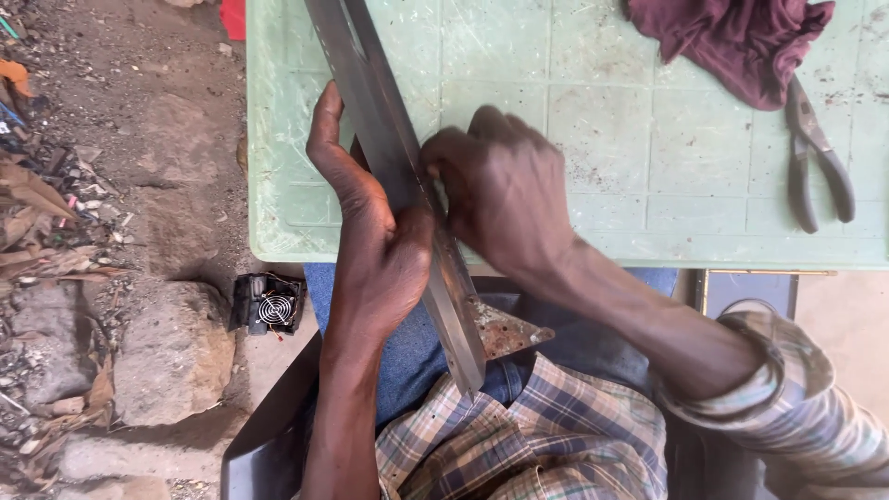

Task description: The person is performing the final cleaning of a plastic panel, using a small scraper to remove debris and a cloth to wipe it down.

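Steel, grey and flat, forms the long metal strip (389, 157) that runs diagonally from the top edge of the view down to the person's lap. Its upper length lies on the pale green plastic table (648, 167); its lower end overhangs the table's near edge and stops above the plaid shirt (519, 435). A rusty, perforated bracket (505, 329) projects from the strip's lower right side.

The left hand (370, 231) lies along the strip's left edge, fingers extended and pointing away from the body, palm pressed against the metal. The right hand (505, 190) sits on the strip's right edge, fingers curled and knuckles raised. The fingertips are hidden beneath the hand, so it appears to pinch or press the strip, but the exact grip cannot be confirmed.

A maroon cloth (741, 37) lies bunched at the table's far right corner. Dark pliers (815, 157) rest just beside it, handles towards the near edge, jaws partly under the cloth.

Left of the table, bare ground carries stones and scattered debris. A small black cooling fan unit (269, 304) sits on the ground near the table's near left corner, beside a large stone (171, 356).
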